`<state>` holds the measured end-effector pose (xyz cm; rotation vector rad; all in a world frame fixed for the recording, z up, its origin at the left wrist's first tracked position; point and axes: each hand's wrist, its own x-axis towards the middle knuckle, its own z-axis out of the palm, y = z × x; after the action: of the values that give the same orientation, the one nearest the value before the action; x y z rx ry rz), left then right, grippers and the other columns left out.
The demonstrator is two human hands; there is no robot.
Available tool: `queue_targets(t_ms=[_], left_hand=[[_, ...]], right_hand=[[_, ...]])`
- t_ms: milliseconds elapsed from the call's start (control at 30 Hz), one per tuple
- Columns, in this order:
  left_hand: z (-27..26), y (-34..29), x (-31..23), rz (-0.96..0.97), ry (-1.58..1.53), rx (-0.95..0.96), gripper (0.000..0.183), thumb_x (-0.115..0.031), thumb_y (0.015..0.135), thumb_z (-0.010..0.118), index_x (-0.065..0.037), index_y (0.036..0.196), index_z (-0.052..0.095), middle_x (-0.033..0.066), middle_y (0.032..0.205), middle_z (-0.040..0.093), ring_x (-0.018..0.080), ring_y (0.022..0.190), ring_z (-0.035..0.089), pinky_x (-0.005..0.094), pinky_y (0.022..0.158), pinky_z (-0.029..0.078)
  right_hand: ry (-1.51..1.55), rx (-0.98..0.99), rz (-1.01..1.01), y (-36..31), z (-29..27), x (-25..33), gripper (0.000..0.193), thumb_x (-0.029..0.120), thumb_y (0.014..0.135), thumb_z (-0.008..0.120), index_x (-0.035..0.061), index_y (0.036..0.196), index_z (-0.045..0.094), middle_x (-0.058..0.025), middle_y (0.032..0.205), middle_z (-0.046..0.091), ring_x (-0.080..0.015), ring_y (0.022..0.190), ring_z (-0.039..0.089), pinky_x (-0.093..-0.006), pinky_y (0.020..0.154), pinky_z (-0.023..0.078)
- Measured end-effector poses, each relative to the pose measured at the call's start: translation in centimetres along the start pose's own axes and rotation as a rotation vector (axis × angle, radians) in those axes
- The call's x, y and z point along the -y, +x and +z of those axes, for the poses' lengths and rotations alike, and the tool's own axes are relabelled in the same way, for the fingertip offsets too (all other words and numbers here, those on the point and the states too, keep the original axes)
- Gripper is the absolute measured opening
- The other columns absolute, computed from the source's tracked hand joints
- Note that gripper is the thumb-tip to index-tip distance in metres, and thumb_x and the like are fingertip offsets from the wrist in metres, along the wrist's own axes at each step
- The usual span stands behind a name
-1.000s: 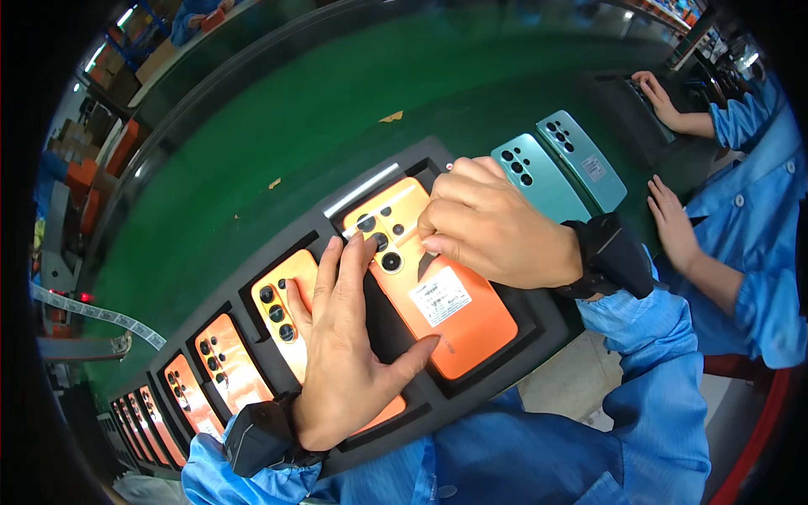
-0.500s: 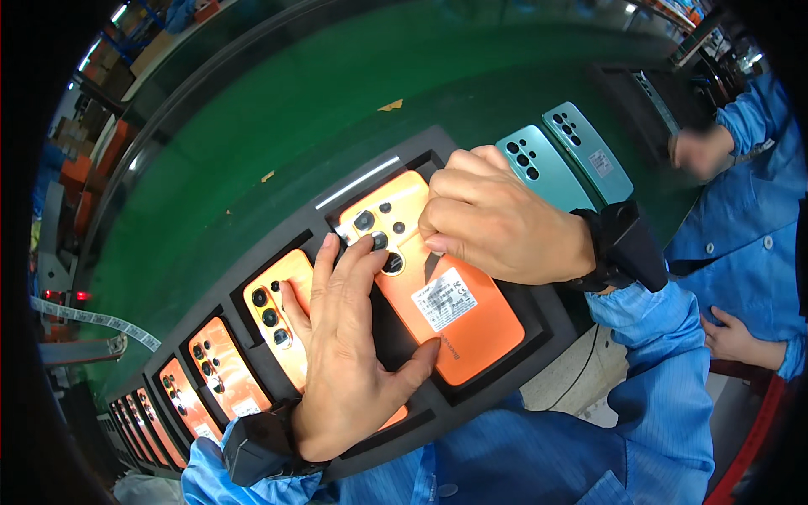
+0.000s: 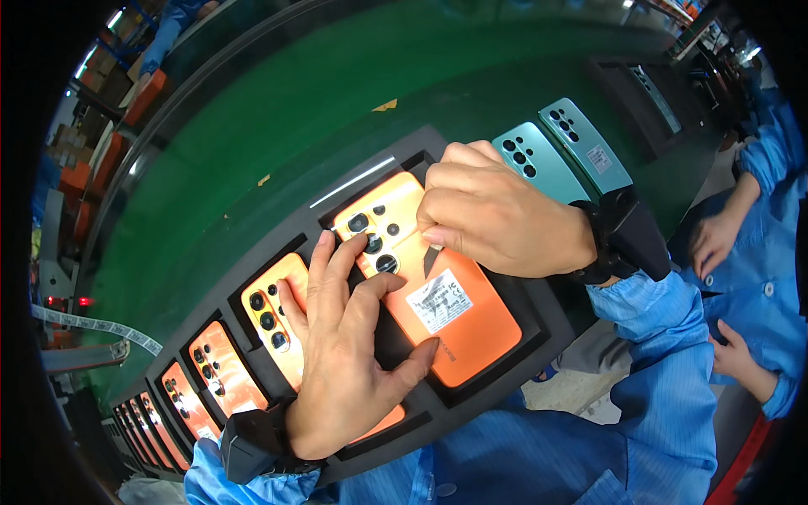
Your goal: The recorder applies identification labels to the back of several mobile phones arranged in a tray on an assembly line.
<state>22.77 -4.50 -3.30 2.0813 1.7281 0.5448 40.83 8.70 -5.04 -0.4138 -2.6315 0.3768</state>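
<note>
A large orange phone lies back up in a recess of a black foam tray, a white label on its lower half. My left hand rests spread over its left side, fingertips beside the camera rings and thumb near the lower left edge. Closed in a pinch, my right hand grips a small dark pointed blade. The blade's tip is just above the label, against or close to the phone's back; contact is hard to tell. The rest of the tool is hidden inside the fist.
Several more orange phones sit in tray recesses to the left. Two teal phones lie beyond my right hand on the green belt. A dark tray stands farther right, near a co-worker in blue.
My hands and the orange phone keep nearly the same places, with the blade still above the label. At right, the co-worker's hand has drawn back from the dark tray.
</note>
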Motion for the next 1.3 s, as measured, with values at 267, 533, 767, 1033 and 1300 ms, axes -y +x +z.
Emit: queue_targets(t_ms=[267, 533, 767, 1033, 1300], left_hand=[[0.0, 0.0, 0.0, 0.014, 0.005, 0.002, 0.052, -0.026, 0.062, 0.078, -0.008, 0.105, 0.053, 0.0183, 0.137, 0.031, 0.0406, 0.134, 0.016, 0.0609, 0.102, 0.006], [-0.2, 0.8, 0.2, 0.062, 0.077, 0.045, 0.048, -0.03, 0.067, 0.076, -0.01, 0.106, 0.056, 0.0178, 0.139, 0.029, 0.0398, 0.135, 0.013, 0.0627, 0.101, 0.003], [0.5, 0.8, 0.4, 0.096, 0.117, -0.039, 0.031, -0.019, 0.073, 0.07, -0.011, 0.102, 0.062, 0.0168, 0.141, 0.027, 0.0368, 0.136, 0.013, 0.0602, 0.102, -0.001], [0.8, 1.3, 0.5, 0.1, 0.028, -0.071, 0.017, -0.008, 0.074, 0.066, -0.009, 0.09, 0.06, 0.0164, 0.137, 0.033, 0.0365, 0.134, 0.018, 0.0592, 0.102, -0.001], [1.1, 1.6, 0.4, 0.094, -0.033, -0.066, 0.013, -0.007, 0.076, 0.064, -0.008, 0.087, 0.057, 0.0175, 0.134, 0.036, 0.0383, 0.133, 0.02, 0.0587, 0.102, 0.0]], right_hand=[[0.056, 0.018, -0.001, -0.1, -0.1, 0.1, 0.011, 0.018, 0.082, 0.057, 0.0066, 0.085, 0.058, -0.0045, 0.084, 0.052, -0.0218, 0.085, 0.045, -0.036, 0.078, 0.032], [0.066, 0.033, 0.018, -0.1, 0.1, 0.3, 0.012, 0.019, 0.084, 0.055, 0.008, 0.081, 0.057, -0.0037, 0.083, 0.051, -0.0214, 0.084, 0.045, -0.0367, 0.078, 0.031], [0.085, -0.091, -0.085, -0.5, 0.0, 0.6, 0.011, 0.016, 0.083, 0.056, 0.008, 0.076, 0.053, -0.0036, 0.077, 0.045, -0.0208, 0.078, 0.045, -0.0368, 0.078, 0.034], [-0.039, -0.167, -0.153, -0.8, 0.1, 1.3, 0.009, 0.009, 0.074, 0.057, 0.0079, 0.073, 0.048, -0.0036, 0.074, 0.041, -0.0204, 0.071, 0.044, -0.0363, 0.078, 0.036], [-0.126, -0.154, -0.101, -1.0, -0.7, 1.7, 0.016, 0.015, 0.071, 0.063, 0.0073, 0.076, 0.051, -0.0039, 0.075, 0.042, -0.0212, 0.072, 0.044, -0.0342, 0.073, 0.035]])
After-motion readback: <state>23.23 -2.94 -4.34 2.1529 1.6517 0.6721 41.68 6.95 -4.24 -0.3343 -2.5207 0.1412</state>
